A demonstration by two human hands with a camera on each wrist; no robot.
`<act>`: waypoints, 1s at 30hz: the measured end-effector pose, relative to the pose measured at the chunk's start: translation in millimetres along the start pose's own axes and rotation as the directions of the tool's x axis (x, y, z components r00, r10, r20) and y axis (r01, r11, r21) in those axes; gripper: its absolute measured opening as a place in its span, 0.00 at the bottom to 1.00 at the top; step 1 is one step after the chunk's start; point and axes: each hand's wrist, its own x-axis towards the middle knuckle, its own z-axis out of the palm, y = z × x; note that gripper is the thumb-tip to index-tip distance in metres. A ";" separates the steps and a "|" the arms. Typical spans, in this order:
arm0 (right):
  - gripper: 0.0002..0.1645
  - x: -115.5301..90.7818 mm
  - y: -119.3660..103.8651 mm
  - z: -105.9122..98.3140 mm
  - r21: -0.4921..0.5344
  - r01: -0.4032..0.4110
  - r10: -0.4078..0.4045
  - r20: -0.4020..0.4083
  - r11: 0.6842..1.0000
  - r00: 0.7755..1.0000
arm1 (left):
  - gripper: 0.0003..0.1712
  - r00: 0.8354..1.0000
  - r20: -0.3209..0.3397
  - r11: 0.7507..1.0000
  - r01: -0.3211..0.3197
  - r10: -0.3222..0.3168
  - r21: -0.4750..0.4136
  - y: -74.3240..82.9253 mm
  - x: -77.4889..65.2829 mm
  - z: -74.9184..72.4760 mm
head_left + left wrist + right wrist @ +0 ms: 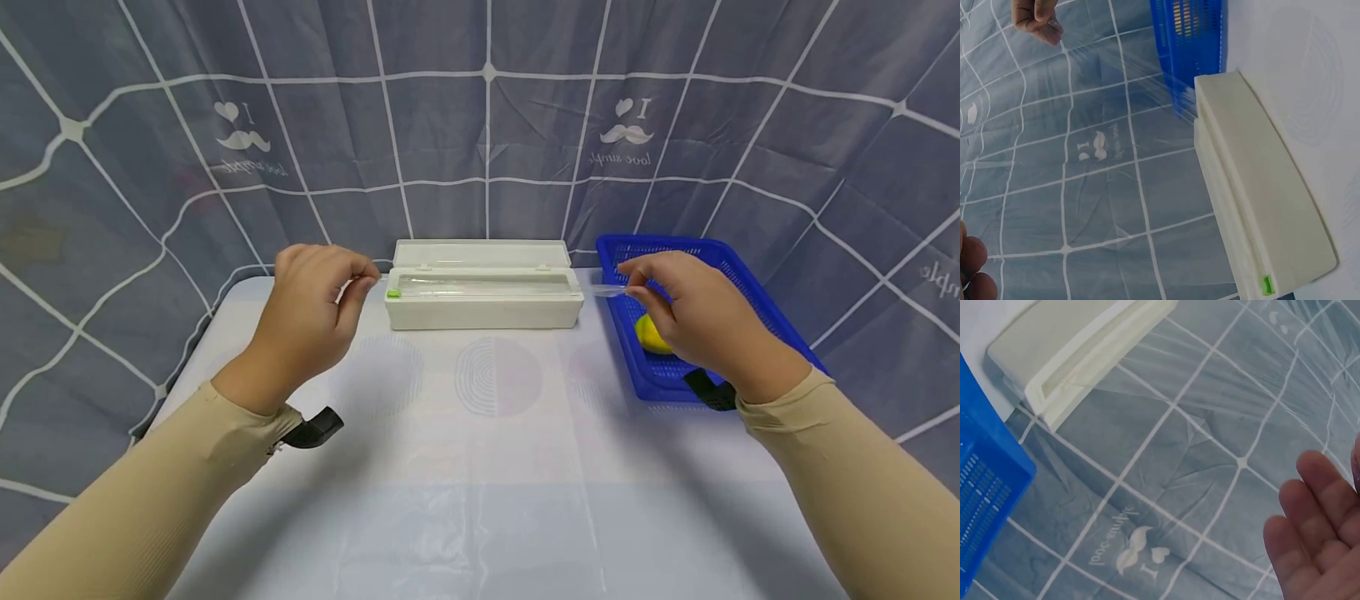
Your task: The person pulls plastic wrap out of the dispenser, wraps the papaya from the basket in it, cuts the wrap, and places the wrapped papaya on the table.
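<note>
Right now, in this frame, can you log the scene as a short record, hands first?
left hand: pinches clear film;
right hand: pinches the film's other side;
film: spans between the hands, reaching the white box
white box: on the table, lid raised
blue basket: right of the box, holding something yellow
backdrop: grey-blue, white grid lines

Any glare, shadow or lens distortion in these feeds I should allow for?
Head: soft shadows and glossy glare on the tabletop, curtain lines bowing, perhaps partly lens distortion; left wrist: muted tones, clear film only faint streaks; right wrist: film again pale streaks, box cut off at the top edge.
</note>
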 end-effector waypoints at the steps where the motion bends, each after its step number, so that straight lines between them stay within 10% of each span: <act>1: 0.05 -2.7 -0.9 -0.3 0.002 0.006 -0.006 0.012 1.000 1.000 | 0.04 1.000 0.010 1.000 0.000 0.000 -0.007 0.8 -2.7 -0.8; 18: 0.10 -17.3 -2.1 -0.2 0.025 0.087 -0.086 -0.053 0.996 0.995 | 0.03 1.000 0.028 0.997 -0.008 0.010 -0.076 10.3 -14.6 -8.1; 30: 0.08 -23.0 -4.4 -8.1 0.066 0.030 -0.037 0.112 0.997 0.993 | 0.05 0.997 0.065 0.993 -0.028 0.036 -0.118 14.3 -18.7 -10.8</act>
